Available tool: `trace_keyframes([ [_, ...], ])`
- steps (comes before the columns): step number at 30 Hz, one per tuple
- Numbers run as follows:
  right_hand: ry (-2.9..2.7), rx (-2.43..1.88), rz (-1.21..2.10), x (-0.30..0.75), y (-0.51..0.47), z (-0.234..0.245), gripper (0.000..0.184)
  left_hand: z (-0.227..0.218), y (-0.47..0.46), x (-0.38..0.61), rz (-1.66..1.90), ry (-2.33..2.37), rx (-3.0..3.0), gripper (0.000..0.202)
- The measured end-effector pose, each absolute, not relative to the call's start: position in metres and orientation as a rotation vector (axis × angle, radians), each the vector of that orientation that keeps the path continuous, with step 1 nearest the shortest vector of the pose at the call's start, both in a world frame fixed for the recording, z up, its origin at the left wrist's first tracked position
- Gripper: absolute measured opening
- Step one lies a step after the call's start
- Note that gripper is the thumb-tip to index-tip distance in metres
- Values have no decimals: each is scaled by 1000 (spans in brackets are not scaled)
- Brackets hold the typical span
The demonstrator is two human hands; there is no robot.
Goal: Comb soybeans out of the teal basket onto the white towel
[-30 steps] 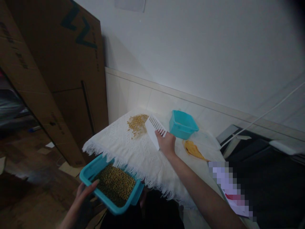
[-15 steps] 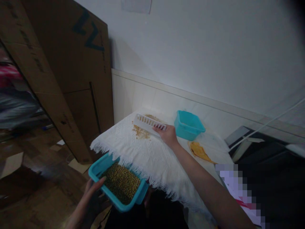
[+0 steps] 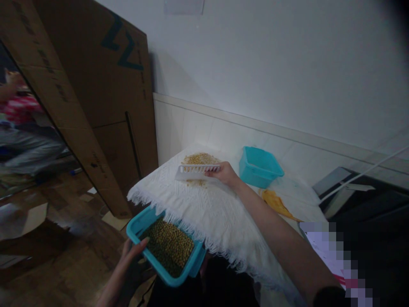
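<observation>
My left hand [image 3: 126, 266] grips the near left rim of a teal plastic tray [image 3: 137, 225] filled with yellow-brown beans [image 3: 169, 247], held below the fringed edge of a white cloth [image 3: 204, 213]. My right hand [image 3: 225, 174] is closed on one end of a white slotted scraper [image 3: 194, 171] that lies across a loose pile of beans [image 3: 200, 159] at the far side of the cloth.
A second teal tray [image 3: 260, 165] stands behind my right hand beside an orange-yellow rag [image 3: 276, 202]. A tall cardboard box [image 3: 96, 94] leans at the left. A white cable [image 3: 364, 172] and dark equipment [image 3: 367, 200] are at the right. Wooden floor lies lower left.
My right hand swung the scraper from upright beside the bean pile to lying across it, then drew it toward the near side. The tray in my left hand stayed under the cloth's edge.
</observation>
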State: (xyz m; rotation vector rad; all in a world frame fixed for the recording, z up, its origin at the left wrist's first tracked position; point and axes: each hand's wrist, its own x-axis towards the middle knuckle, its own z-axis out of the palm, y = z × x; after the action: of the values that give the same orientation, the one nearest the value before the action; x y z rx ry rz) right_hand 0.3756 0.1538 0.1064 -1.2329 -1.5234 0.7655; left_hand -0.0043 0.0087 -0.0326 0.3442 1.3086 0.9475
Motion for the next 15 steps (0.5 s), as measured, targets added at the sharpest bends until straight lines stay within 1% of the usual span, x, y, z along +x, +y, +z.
trace_keyframes([
  [3, -1501, -1209, 800, 377, 152, 110, 56, -30, 7, -3, 945, 1339, 341, 115],
  [6, -1511, -1203, 795, 376, 148, 110, 54, -24, 5, 0, 944, 1349, 328, 113],
  [11, -1541, -1239, 789, 377, 136, 108, 49, -15, 4, 3, 960, 1316, 296, 124],
  [15, -1553, -1277, 733, 379, 123, 106, 49, -13, 3, 4, 987, 1241, 226, 128],
])
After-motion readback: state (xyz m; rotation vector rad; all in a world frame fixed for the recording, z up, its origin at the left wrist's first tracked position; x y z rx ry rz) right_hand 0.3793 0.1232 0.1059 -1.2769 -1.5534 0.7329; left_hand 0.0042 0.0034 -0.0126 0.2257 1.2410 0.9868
